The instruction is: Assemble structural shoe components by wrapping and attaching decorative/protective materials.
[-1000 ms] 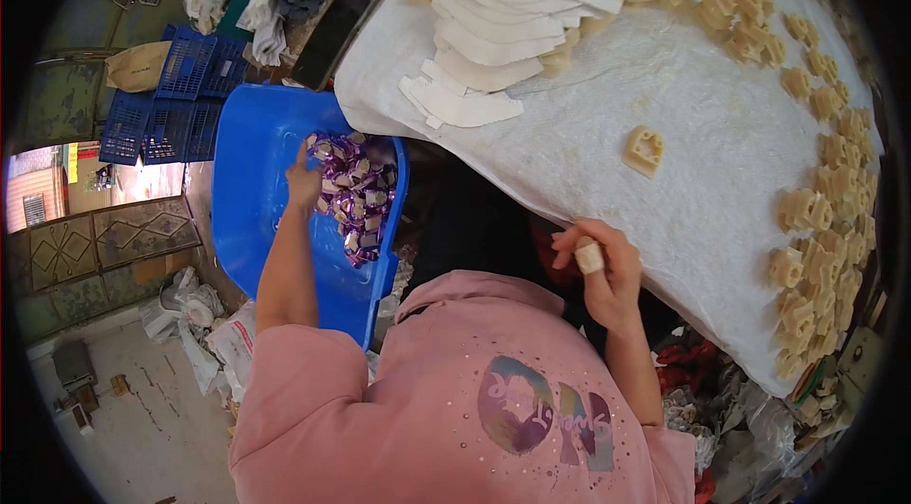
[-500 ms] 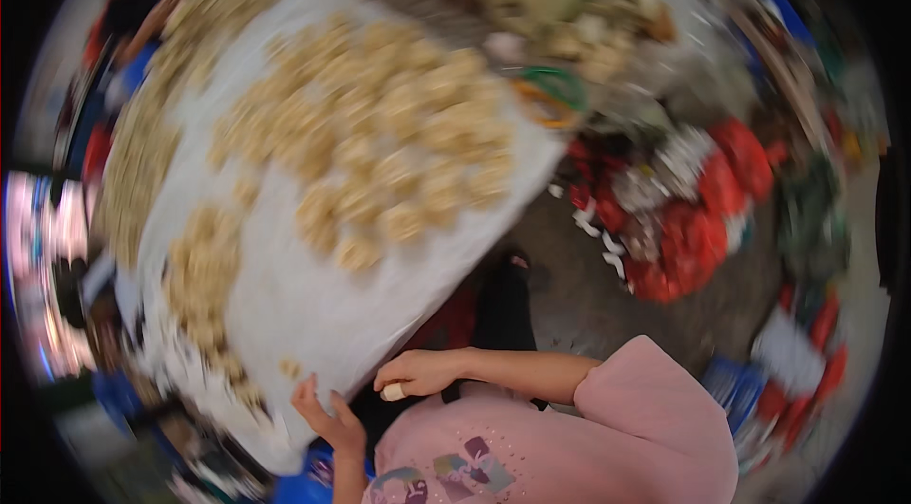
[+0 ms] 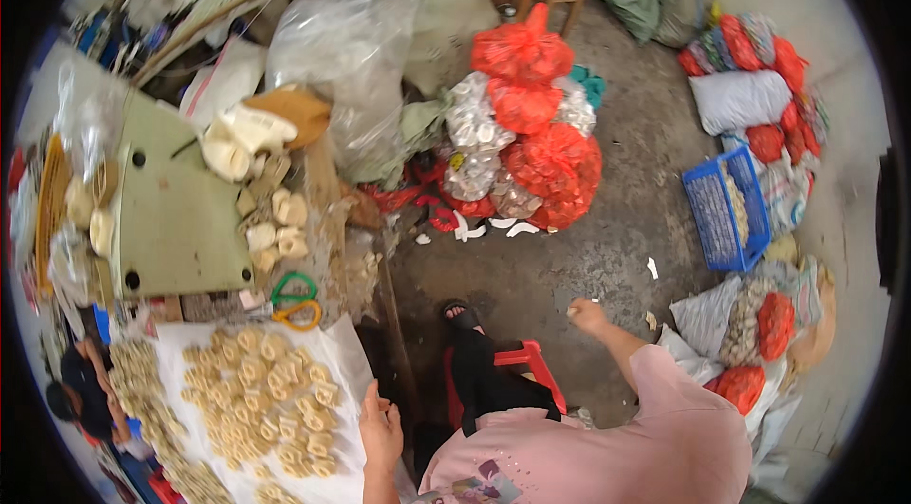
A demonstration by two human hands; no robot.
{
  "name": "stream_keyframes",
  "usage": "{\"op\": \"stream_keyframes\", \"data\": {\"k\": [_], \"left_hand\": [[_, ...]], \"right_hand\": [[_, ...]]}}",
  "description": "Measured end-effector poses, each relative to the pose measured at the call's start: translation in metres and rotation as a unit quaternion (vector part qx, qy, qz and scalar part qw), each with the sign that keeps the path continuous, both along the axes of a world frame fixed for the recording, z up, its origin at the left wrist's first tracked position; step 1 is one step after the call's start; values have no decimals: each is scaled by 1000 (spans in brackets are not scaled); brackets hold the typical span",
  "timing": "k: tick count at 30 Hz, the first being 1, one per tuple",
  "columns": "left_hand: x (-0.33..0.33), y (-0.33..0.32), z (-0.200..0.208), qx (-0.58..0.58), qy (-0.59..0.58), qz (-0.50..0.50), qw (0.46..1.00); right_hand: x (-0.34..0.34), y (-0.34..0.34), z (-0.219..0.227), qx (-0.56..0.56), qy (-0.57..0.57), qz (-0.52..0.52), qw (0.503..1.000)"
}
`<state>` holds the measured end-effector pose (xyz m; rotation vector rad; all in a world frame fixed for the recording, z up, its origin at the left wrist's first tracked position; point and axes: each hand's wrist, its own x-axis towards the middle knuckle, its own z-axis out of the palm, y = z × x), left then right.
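At the right edge of the white-covered table (image 3: 356, 352), my left hand (image 3: 381, 430) is raised with its fingers loosely extended and nothing visible in it. Out over the floor to the right, my right hand (image 3: 592, 318) is closed, with a small cream-coloured piece (image 3: 573, 311) showing at its fingertips; its exact kind is too small to make out. Many cream ring-like pieces (image 3: 251, 400) lie spread on the white sheet, nearest to my left hand. Green- and orange-handled scissors (image 3: 297, 303) rest at the sheet's far edge.
Red and clear bags (image 3: 552, 167) are heaped on the floor ahead. A blue crate (image 3: 729, 210) and more sacks (image 3: 740, 101) line the right side. A red stool (image 3: 536, 373) is beneath me. Another person (image 3: 90, 390) sits beyond the table at left.
My view has swung right, so the table now sits lower left. My right hand has moved from the table edge out over the floor, still holding a small cream piece.
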<state>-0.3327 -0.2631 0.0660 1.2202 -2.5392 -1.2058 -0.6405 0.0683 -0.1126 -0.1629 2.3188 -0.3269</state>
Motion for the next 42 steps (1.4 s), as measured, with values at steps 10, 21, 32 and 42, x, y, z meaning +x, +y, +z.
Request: {"op": "stream_keyframes", "data": {"k": [10,21,32,42], "left_hand": [[62,-34,-49,-275,-201,-323,883],[83,-41,-73,-257,-36,-281,924],[80,-34,-77,-292,-109,-284,907],[-97,18,-61,-370,-152,-345,849]], "right_hand": [[106,89,59,66,5,-95,993],[187,0,122,-47,0,-93,995],[198,54,114,-120,-12,-35,992],[85,275,104,10,78,-325,942]]}}
